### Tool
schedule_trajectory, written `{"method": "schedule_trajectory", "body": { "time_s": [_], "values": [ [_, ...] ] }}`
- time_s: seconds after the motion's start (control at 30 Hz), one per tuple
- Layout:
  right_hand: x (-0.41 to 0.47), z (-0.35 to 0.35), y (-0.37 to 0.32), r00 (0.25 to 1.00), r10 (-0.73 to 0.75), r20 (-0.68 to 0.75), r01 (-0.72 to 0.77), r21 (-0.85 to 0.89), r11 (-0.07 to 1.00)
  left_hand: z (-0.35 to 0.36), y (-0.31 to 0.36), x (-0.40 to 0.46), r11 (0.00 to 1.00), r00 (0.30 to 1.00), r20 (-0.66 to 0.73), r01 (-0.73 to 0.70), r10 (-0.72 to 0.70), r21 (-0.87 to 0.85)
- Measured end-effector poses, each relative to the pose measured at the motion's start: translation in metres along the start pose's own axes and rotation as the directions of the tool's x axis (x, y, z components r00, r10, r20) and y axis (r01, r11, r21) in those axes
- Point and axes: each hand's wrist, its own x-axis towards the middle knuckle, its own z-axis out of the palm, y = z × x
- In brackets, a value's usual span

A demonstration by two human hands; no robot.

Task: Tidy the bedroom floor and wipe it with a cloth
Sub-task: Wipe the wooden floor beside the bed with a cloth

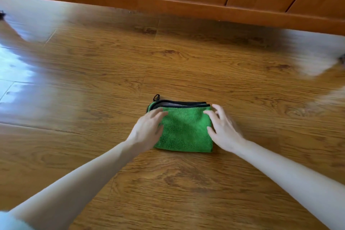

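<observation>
A folded green cloth (183,129) with black trim and a small black loop lies flat on the wooden floor (168,61) just ahead of me. My left hand (147,129) rests on the cloth's left edge with fingers straight and spread. Over the cloth's right edge sits my right hand (223,129), fingers relaxed and slightly bent, their tips touching or hovering just above the fabric. Neither hand grips the cloth.
A wooden furniture base or wall panel (186,5) runs across the top of the view. Bright window glare lies on the floor at the left (15,69). A small dark object shows at the far left edge (1,15).
</observation>
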Motion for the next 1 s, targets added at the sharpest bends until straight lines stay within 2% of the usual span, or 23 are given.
{"method": "schedule_trajectory", "body": {
  "time_s": [0.07, 0.13, 0.2, 0.27, 0.33, 0.47, 0.53, 0.63, 0.73, 0.83, 0.9, 1.0],
  "values": [
    [0.0, 0.0, 0.002, 0.993, -0.106, -0.048, 0.102, -0.086, 0.991, 0.011, 0.002, -0.007, 0.982, 0.989, 0.092, -0.131, 0.119, 0.133],
    [-0.002, -0.002, 0.002, 0.974, -0.225, -0.022, 0.221, -0.124, 0.967, 0.021, 0.002, -0.013, 0.941, 0.959, 0.214, -0.237, 0.187, 0.24],
    [-0.008, 0.002, 0.001, 0.943, -0.3, 0.142, 0.322, -0.166, 0.932, 0.033, -0.003, -0.016, 0.883, 0.938, 0.261, -0.313, 0.229, 0.349],
    [-0.017, 0.012, 0.001, 0.9, -0.261, 0.349, 0.349, -0.22, 0.911, 0.041, -0.007, -0.02, 0.833, 0.94, 0.234, -0.331, 0.248, 0.443],
    [-0.023, 0.019, -0.001, 0.891, -0.208, 0.404, 0.332, -0.265, 0.905, 0.044, -0.008, -0.018, 0.816, 0.938, 0.226, -0.341, 0.263, 0.467],
    [-0.022, 0.026, 0.0, 0.934, -0.26, 0.247, 0.334, -0.336, 0.881, 0.039, -0.011, -0.013, 0.813, 0.93, 0.201, -0.367, 0.307, 0.453],
    [-0.018, 0.024, 0.0, 0.928, -0.279, 0.248, 0.359, -0.389, 0.849, 0.034, -0.015, -0.012, 0.816, 0.912, 0.244, -0.406, 0.331, 0.411],
    [-0.013, 0.02, -0.003, 0.916, -0.374, 0.142, 0.399, -0.401, 0.825, 0.024, -0.019, -0.009, 0.835, 0.898, 0.28, -0.425, 0.34, 0.349],
    [-0.015, 0.008, -0.022, 0.91, -0.382, 0.164, 0.415, -0.332, 0.847, 0.015, -0.017, -0.01, 0.855, 0.906, 0.262, -0.406, 0.331, 0.324],
    [-0.028, 0.006, -0.043, 0.895, -0.436, 0.094, 0.445, -0.251, 0.86, 0.017, -0.002, -0.025, 0.922, 0.939, 0.212, -0.318, 0.272, 0.223],
    [-0.04, 0.013, -0.054, 0.888, -0.46, 0.026, 0.456, -0.182, 0.871, 0.024, 0.012, -0.041, 0.927, 0.942, 0.165, -0.32, 0.291, 0.195],
    [-0.051, 0.017, -0.059, 0.899, -0.438, 0.022, 0.439, -0.08, 0.895, 0.029, 0.028, -0.056, 0.957, 0.963, 0.084, -0.265, 0.256, 0.119]
  ]
}}
